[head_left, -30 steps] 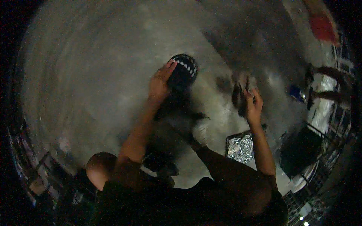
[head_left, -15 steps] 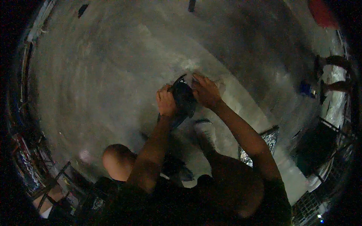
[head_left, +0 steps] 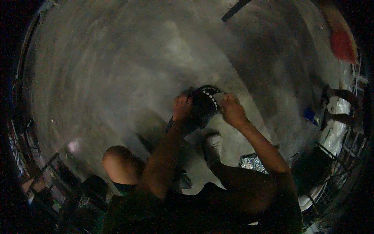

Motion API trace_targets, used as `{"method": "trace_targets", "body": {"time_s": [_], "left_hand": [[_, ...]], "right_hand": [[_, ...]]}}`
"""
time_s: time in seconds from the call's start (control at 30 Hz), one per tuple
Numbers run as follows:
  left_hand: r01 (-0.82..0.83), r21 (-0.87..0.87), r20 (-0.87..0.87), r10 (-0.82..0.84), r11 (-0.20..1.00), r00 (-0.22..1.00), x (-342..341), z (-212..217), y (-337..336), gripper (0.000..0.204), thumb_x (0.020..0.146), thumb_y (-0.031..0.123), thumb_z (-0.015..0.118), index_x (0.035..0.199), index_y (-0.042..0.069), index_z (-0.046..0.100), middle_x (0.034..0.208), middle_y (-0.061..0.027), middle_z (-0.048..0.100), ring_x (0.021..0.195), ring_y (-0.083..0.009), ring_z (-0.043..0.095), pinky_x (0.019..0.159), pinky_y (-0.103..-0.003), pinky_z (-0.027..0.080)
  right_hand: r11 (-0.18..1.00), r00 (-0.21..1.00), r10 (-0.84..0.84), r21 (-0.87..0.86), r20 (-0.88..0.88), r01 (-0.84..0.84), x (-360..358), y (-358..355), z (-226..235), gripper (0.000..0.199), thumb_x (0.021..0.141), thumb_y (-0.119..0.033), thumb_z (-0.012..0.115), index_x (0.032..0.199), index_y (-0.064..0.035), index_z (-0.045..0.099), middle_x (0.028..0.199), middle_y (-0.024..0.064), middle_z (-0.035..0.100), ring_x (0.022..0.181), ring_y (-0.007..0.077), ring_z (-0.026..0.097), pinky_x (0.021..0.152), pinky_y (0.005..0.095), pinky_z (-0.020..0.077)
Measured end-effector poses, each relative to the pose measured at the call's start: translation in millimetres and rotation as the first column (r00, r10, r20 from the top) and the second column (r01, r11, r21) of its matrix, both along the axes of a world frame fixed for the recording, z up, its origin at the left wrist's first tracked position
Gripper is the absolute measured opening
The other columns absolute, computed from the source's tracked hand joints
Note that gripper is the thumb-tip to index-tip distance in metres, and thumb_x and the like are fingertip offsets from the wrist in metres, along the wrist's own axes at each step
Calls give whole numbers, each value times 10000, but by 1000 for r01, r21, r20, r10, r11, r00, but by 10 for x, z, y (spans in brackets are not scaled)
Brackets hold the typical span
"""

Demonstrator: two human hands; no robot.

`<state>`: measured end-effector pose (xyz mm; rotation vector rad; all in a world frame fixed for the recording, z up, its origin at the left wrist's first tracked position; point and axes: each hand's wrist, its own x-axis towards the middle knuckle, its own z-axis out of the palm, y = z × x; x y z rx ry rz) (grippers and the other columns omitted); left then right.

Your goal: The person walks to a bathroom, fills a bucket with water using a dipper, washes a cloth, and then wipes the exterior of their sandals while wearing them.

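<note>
In front of my bent knees is a dark, rounded object (head_left: 200,109) with a row of white, tooth-like marks along its far right edge. Dim light and blur hide its exact kind. My left hand (head_left: 182,108) grips its left side with the fingers curled over the top. At its right edge, my right hand (head_left: 233,111) has its fingers pinched together by a small pale grey piece (head_left: 219,96). I cannot tell whether this piece is loose or part of the dark object.
Grey concrete floor (head_left: 117,78) spreads around me. A shiny silver sheet with a dark edge (head_left: 252,163) lies beside my right leg. To the right are another person's legs (head_left: 343,105), a blue item (head_left: 311,116) and a red shape (head_left: 343,45). A dark bar (head_left: 235,9) lies far ahead.
The dark object has turned and shifted right in view, and its white-marked edge now shows. My right hand has gone from spread fingers to a pinch. The whole view has swung a little.
</note>
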<state>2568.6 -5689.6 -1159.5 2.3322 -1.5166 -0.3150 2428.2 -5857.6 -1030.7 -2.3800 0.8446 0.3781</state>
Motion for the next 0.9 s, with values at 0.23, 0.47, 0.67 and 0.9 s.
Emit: {"method": "trace_targets", "body": {"time_s": [0.23, 0.47, 0.67, 0.9], "left_hand": [[94, 314, -102, -65, 945, 993, -138, 269, -37, 292, 756, 182, 501, 1001, 25, 518, 1022, -168, 479, 1014, -319, 440, 924, -442, 308], [-19, 130, 167, -3, 991, 986, -19, 7, -89, 371, 752, 178, 503, 1077, 1, 487, 1112, -180, 456, 1050, -336, 422, 937, -447, 292], [-23, 65, -14, 24, 998, 1000, 31, 185, -61, 387, 737, 121, 502, 1102, -2, 475, 1176, -168, 438, 1053, -318, 428, 936, -436, 291], [-18, 212, -35, 26, 977, 999, 19, 265, -199, 353, 736, 126, 532, 1071, 30, 473, 1115, -121, 463, 1064, -284, 429, 946, -420, 287]], "right_hand": [[956, 858, 262, -240, 442, -168, 456, 256, -142, 240, 831, -207, 474, 978, -59, 594, 1069, 196, 514, 863, 379, 548, 758, 424, 467], [948, 943, 115, -319, 313, -9, 186, -181, -705, 388, 899, -278, 384, 894, 58, 579, 1079, 272, 487, 998, 388, 470, 877, 445, 369], [929, 938, -310, -159, 156, 334, -539, -12, -473, 257, 874, -207, 435, 974, 11, 527, 940, 233, 501, 837, 381, 548, 687, 455, 486], [938, 890, -287, -84, 355, 337, -214, 445, -548, 244, 856, -225, 477, 979, -31, 559, 946, 230, 524, 759, 368, 547, 682, 445, 453]]}}
